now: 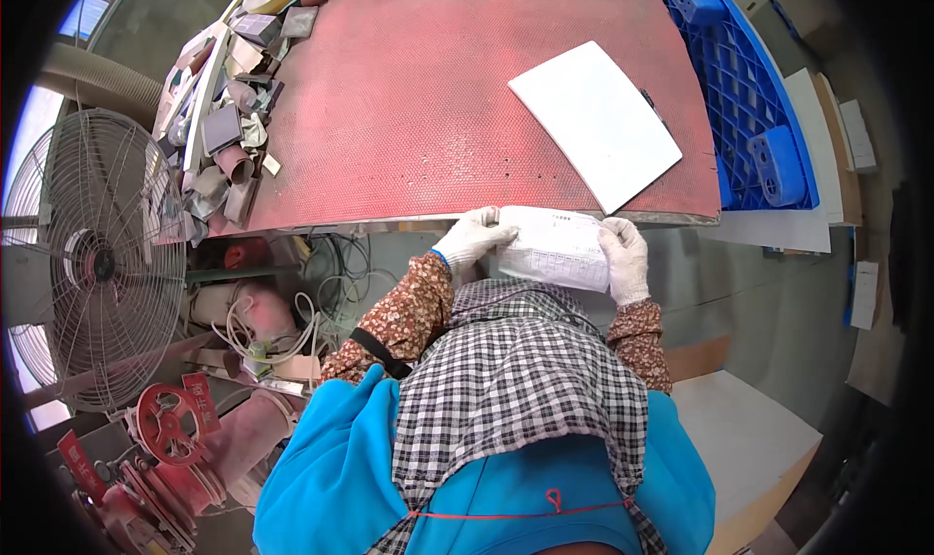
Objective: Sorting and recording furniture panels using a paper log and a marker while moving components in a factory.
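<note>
I hold a white printed paper sheet (553, 248) in front of my chest, just below the near edge of the red work table (428, 117). My left hand (474, 237), in a white glove, grips the sheet's left edge. On the sheet's right edge is my gloved right hand (626, 258). Both hands sit close to my checkered apron. A larger blank white board (595, 122) lies flat on the table, beyond the sheet and apart from both hands.
A heap of sanding scraps and paper tubes (226, 127) lines the table's left side. A blue plastic pallet (744, 98) stands to the right. A wire-cage floor fan (92, 263) is at far left, cables and red machine parts (170, 429) below it. A pale board (744, 438) lies lower right.
</note>
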Motion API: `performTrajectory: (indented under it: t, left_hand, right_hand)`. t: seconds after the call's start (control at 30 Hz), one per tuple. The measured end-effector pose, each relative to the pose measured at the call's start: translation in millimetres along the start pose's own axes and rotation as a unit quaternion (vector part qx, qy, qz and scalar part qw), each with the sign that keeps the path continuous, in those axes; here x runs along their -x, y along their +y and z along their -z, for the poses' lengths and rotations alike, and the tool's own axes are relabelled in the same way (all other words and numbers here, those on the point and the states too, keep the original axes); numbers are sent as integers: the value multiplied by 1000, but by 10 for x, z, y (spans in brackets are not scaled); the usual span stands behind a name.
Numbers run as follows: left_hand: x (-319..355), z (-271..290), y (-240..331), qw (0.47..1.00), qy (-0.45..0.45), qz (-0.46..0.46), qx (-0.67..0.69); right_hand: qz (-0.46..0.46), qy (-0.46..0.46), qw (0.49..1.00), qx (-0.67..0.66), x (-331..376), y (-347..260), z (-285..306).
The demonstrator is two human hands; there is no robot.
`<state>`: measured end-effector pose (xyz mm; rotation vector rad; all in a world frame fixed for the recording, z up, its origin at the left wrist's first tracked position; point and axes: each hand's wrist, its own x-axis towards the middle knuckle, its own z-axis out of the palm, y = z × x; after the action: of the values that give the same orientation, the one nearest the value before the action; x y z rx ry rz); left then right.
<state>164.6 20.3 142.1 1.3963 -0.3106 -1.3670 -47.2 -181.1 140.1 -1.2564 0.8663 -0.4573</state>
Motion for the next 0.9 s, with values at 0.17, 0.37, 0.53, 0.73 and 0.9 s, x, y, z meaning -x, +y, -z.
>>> performTrajectory:
  t: [0.17,0.37,0.53,0.73,0.9]
  left_hand:
    - [-41,-73,-74,997,37,-46,-45]
    - [-21,-171,9,996,46,-69,-42]
    - [-62,-164,-11,996,51,-36,-66]
    - [-8,-261,125,995,62,-33,-70]
    - [-91,-237,27,996,62,-45,-51]
  right_hand:
    - [2,5,1000,1,-9,20,7]
    - [-9,26,1000,5,-6,72,37]
    - [-12,24,1000,-8,-10,89,66]
    - [0,29,1000,-2,-37,133,107]
    - [-6,28,1000,-10,-45,126,121]
